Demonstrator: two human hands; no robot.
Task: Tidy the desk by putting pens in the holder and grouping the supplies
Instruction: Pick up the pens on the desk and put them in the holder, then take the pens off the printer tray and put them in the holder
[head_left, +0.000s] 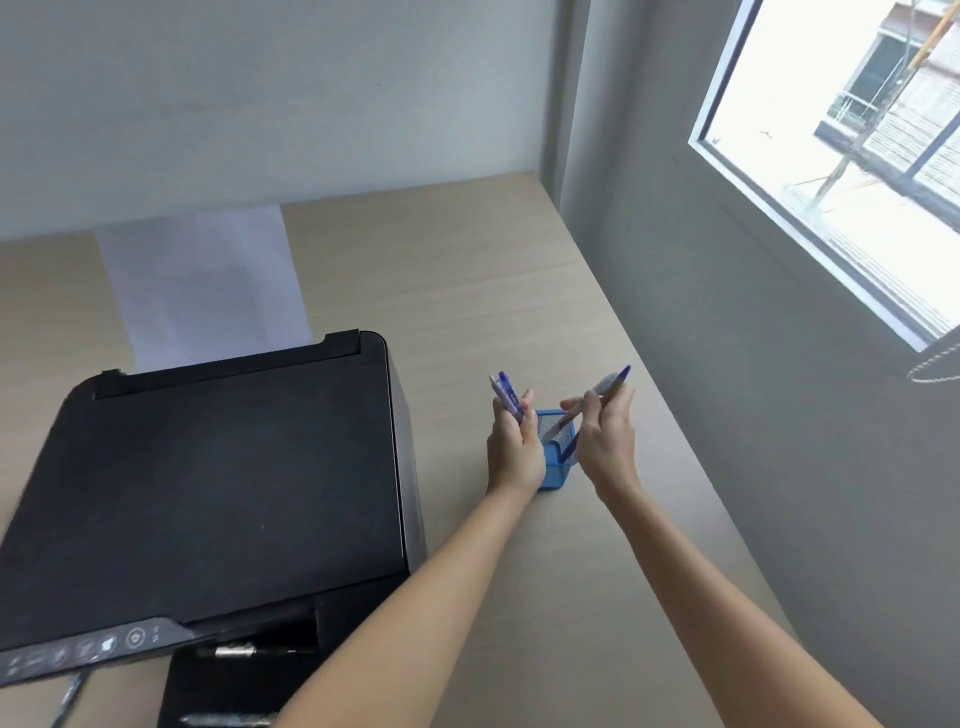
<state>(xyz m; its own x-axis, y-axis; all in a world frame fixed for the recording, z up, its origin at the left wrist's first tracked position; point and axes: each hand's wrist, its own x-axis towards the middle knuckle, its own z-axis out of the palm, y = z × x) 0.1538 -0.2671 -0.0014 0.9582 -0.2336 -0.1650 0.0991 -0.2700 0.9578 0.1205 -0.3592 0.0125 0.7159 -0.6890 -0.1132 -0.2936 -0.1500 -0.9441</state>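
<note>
Two bare forearms — no sleeves, rings or watch — ending in slim hands.

Holder on desk, right of printer.

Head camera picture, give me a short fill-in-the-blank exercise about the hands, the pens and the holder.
1. The mesh pen holder between the hands is coloured ____.
2. The right hand tilts one pen with its tip inside the ____.
3. The left hand grips a bunch of ____.
4. Left of the holder stands a black ____.

Missing words: blue; holder; pens; printer
</note>
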